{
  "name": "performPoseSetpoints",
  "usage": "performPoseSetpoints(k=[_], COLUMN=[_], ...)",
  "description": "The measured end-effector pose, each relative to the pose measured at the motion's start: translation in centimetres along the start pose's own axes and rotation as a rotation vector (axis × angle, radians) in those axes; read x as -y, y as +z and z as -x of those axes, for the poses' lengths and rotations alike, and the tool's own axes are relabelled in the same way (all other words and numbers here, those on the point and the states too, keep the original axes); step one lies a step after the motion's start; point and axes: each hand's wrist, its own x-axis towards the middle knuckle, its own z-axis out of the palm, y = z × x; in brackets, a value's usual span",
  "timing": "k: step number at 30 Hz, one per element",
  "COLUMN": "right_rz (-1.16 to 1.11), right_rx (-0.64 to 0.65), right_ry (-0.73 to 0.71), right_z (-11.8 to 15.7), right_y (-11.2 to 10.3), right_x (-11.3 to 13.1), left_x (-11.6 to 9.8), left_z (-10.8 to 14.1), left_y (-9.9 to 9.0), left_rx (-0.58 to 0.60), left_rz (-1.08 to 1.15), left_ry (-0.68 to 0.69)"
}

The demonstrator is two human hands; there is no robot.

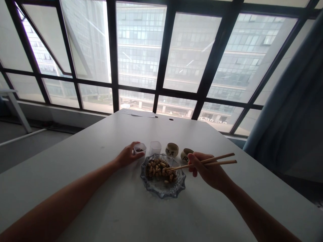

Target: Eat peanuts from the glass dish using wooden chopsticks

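My left hand (128,155) is wrapped round a small clear plastic cup (141,146) that has some dark bits in it. In my right hand (207,169) is a pair of wooden chopsticks (217,160). Their tips reach into a glass bowl (163,193) with a scalloped rim, touching the peanuts (157,168) heaped in its far half. The peanuts lie among darker pieces that I cannot make out. Just behind the bowl stands a second clear plastic cup (155,147).
Two small beige cups with dark characters, one (172,150) behind the bowl and one (186,155) by my right hand, stand on the white table (113,208). Papers (141,113) lie at its far end, before the windows. A blue curtain (285,90) hangs at right.
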Motion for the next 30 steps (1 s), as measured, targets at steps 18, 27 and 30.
performPoseSetpoints(k=[18, 27, 30], right_rz=[0.128, 0.196, 0.148], right_rx=[0.040, 0.113, 0.114], right_ry=[-0.040, -0.148, -0.154], right_z=[0.6, 0.5, 0.6], right_y=[-1.7, -0.7, -0.7], right_x=[1.2, 0.7, 0.9], left_x=[0.1, 0.3, 0.3], left_z=[0.0, -0.1, -0.1], left_y=[0.0, 0.1, 0.1], left_rx=[0.011, 0.008, 0.010], left_rz=[-0.042, -0.048, -0.042], left_ry=[0.010, 0.007, 0.007])
